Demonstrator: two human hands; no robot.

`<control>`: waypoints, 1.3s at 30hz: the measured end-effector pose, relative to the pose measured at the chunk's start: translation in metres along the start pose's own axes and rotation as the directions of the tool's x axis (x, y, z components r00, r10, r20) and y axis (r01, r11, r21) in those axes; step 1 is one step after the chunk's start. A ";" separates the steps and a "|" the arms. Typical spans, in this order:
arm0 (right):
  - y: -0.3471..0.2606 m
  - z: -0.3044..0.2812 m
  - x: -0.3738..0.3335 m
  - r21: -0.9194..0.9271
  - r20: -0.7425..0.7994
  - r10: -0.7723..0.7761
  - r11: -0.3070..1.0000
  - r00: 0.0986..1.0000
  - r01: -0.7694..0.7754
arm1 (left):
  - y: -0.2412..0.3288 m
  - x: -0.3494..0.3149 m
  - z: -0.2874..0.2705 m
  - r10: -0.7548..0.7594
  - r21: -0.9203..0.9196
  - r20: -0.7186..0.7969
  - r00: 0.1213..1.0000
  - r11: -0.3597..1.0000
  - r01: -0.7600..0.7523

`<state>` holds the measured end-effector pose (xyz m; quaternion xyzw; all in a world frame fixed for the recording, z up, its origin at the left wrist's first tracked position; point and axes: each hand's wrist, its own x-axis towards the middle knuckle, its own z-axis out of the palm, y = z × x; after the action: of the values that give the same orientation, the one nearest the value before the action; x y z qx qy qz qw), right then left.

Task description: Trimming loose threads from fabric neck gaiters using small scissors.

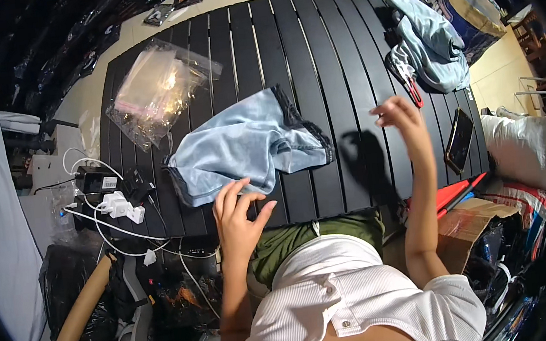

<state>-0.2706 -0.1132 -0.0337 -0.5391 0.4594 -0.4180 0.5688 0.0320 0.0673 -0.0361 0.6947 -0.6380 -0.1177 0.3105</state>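
A pair of pale blue satiny shorts (225,149) with black lace trim lies spread on the black slatted table (353,44). My left hand (239,216) rests its fingertips on the near edge of the shorts, fingers spread and thumb apart. Raised over the table to the right, my right hand (401,117) has loosely bent fingers, with nothing visible in them. Just beyond it lies a small red-handled cutting tool (415,93), partly against a heap of the same blue fabric (430,43).
Clear plastic bags (157,89) lie at the table's far left. A white charger plug (119,207) and cables crowd the left edge. On the right are a phone (459,141), a white sack (524,149) and a cardboard box (472,223).
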 end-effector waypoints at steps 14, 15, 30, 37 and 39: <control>0.017 0.089 -0.001 -0.521 0.096 0.121 0.852 0.988 -0.054 | -0.119 -0.028 0.001 -0.557 -0.098 -0.479 0.678 0.801 0.590; 0.017 0.085 0.001 -0.435 0.093 0.094 0.899 0.991 -0.044 | -0.129 -0.029 0.001 -0.633 -0.246 -0.432 0.642 0.768 0.592; -0.028 -0.071 0.003 0.262 -0.352 -0.146 0.933 0.925 0.247 | -0.062 0.038 -0.094 -0.732 -0.982 -0.096 0.674 0.181 0.057; 0.043 -0.088 0.067 0.046 -0.163 0.088 0.996 0.983 -0.081 | -0.113 0.060 -0.009 -0.601 -0.952 0.273 0.751 -0.058 0.299; 0.054 -0.081 0.066 0.043 -0.156 0.127 0.992 0.980 -0.122 | -0.108 0.060 0.003 -0.611 -0.941 0.277 0.741 -0.015 0.339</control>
<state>-0.3349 -0.1921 -0.0922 -0.4650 0.5289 -0.4307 0.5644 0.1278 0.0082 -0.0869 0.5193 -0.0967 -0.5109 0.6783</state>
